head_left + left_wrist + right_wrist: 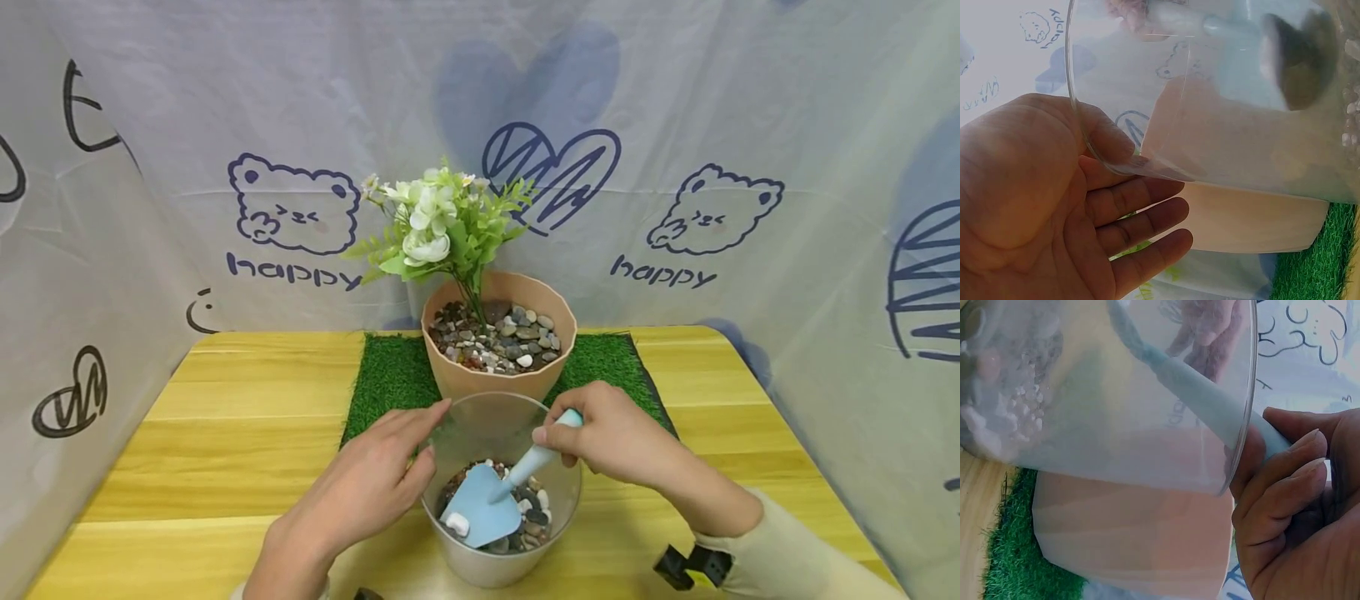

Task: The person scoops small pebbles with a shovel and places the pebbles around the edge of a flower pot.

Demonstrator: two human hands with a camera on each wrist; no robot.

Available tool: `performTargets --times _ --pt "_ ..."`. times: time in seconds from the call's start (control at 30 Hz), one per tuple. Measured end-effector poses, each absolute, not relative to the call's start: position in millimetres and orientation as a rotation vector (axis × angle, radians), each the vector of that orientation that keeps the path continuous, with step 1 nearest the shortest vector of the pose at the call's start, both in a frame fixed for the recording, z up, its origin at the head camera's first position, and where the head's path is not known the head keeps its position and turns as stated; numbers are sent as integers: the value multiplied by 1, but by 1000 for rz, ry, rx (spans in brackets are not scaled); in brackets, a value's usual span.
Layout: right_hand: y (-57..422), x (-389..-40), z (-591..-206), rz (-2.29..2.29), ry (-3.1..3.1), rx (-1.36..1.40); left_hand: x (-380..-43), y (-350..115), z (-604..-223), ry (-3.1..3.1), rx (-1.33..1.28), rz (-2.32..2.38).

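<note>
Trowel (498,492) is slanting down into the clear bucket (491,573), its blade lying over pebbles (535,517), with a white stone (457,523) showing at the blade's edge. The right hand (607,433) is pinching the handle's upper end between thumb and fingers. The left hand (375,467) is touching the bucket's rim, its fingers nearly straight. Behind, a pot (495,383) of stones and flowers (431,225) is standing on turf (390,375).

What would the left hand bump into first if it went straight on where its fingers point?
Probably the clear bucket, since the left hand is right at its rim. Past that, the peach flowerpot looks next, though how far is hard to tell.
</note>
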State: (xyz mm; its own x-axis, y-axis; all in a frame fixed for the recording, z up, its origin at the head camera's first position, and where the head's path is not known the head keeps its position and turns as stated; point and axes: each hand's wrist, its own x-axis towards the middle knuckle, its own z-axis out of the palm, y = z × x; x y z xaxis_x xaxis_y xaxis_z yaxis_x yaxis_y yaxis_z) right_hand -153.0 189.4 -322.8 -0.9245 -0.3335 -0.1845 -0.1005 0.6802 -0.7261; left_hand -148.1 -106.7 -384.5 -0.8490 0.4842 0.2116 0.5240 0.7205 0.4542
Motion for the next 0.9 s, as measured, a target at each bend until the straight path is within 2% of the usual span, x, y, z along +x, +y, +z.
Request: performTargets --times 0.5,0.9 --pt "206 -157 -326 -1377 2468 -181 -147 -107 -383 -2847 -829 -788" --pt "210 -157 -333 -1504 2351 -189 -146 -107 -385 -2831 -828 -786"
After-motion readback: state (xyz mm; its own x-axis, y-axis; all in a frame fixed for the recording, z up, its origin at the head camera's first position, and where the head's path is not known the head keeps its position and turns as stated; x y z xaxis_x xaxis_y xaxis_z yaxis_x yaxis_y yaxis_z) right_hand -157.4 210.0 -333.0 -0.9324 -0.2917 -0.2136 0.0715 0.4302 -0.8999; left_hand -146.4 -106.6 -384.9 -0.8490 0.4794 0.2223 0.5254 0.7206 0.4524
